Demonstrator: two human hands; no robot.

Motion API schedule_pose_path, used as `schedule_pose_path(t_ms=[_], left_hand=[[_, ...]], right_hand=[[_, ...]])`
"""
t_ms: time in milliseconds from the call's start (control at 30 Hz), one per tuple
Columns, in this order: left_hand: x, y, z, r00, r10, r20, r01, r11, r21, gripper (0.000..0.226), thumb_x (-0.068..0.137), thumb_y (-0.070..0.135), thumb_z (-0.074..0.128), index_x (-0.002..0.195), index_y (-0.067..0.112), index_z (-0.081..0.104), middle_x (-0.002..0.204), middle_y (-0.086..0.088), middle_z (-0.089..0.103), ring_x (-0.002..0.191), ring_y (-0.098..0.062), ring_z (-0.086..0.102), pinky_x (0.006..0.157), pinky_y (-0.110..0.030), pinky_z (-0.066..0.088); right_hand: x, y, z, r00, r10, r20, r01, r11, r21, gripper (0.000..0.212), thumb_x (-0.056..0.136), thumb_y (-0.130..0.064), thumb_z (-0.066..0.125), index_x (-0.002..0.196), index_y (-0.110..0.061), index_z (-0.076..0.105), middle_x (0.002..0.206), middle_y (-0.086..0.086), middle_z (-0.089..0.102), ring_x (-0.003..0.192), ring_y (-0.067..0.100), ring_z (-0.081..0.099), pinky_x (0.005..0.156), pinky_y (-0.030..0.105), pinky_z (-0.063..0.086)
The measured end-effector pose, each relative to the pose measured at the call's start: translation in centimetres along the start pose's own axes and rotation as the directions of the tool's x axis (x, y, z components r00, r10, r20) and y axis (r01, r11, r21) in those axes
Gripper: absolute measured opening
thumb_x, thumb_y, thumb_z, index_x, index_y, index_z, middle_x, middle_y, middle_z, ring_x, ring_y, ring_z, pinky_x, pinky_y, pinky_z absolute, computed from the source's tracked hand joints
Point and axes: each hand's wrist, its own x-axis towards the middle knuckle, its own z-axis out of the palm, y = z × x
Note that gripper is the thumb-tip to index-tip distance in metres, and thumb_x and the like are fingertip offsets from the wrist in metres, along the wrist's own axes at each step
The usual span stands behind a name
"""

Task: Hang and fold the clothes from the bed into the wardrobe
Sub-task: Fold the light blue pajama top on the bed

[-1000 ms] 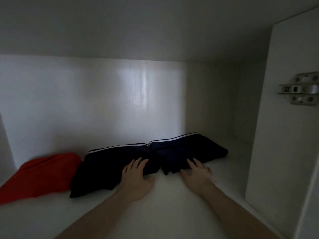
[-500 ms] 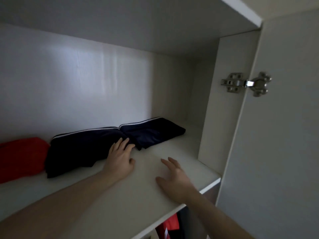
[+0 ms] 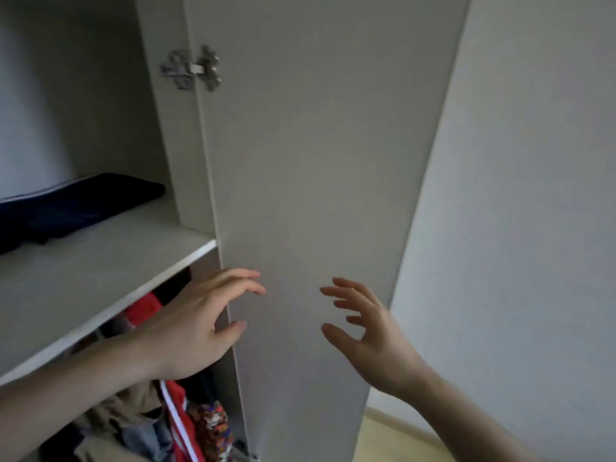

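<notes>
A folded dark navy garment (image 3: pixel 76 208) with a white stripe lies on the white wardrobe shelf (image 3: pixel 100 271) at the left. My left hand (image 3: pixel 200 321) hovers in front of the shelf's right end, fingers loosely curved, holding nothing. My right hand (image 3: pixel 370 331) is raised before the open wardrobe door (image 3: pixel 316 161), fingers spread and empty. Neither hand touches the garment. Below the shelf hang several clothes (image 3: pixel 176 421), red, beige and patterned.
The open door stands straight ahead, fixed by a metal hinge (image 3: pixel 191 70) to the wardrobe's side panel. A pale wall (image 3: pixel 533 195) is at the right, with a strip of light wooden floor (image 3: pixel 393 438) below it.
Both hands have drawn back off the shelf and away from the navy garment. The view has swung right, from inside the shelf to the open door.
</notes>
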Motion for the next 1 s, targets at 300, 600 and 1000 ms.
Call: schedule_pose_path(t_ms=[300,600,1000], left_hand=[[6.3,26.1,18.3,0.959,0.268,0.096,-0.221,0.913,-0.342,0.037,0.093,0.032,0.072,0.125,0.044,0.059,0.143,0.037,0.042,0.137,0.013,0.036,0.104,-0.011,0.034],[7.7,47.8,33.7,0.780,0.531,0.330,-0.296,0.778,-0.554,0.032,0.094,0.036,0.069,0.123,0.044,0.059,0.138,0.037,0.043,0.131,0.020,0.035,0.099,0.001,0.028],[14.1,68.5,48.5,0.556,0.714,0.426,-0.369,0.671,-0.643,0.032,0.091,0.037,0.072,0.120,0.047,0.061,0.135,0.041,0.045,0.125,0.017,0.043,0.085,-0.007,0.044]], right_hand=[[-25.5,11.5,-18.4,0.906,0.370,-0.206,-0.387,0.921,-0.048,0.048,0.087,-0.060,0.063,0.134,-0.061,0.050,0.148,-0.043,0.032,0.126,-0.013,0.049,0.103,0.020,0.046],[-47.8,16.2,-30.0,0.595,0.595,-0.540,-0.651,0.751,0.110,0.043,0.092,-0.039,0.071,0.130,-0.055,0.056,0.142,-0.042,0.038,0.121,-0.013,0.053,0.099,0.016,0.048],[-66.4,22.1,-41.4,0.204,0.719,-0.664,-0.800,0.514,0.311,0.041,0.095,-0.044,0.069,0.131,-0.054,0.053,0.142,-0.038,0.039,0.121,-0.011,0.051,0.099,0.016,0.047]])
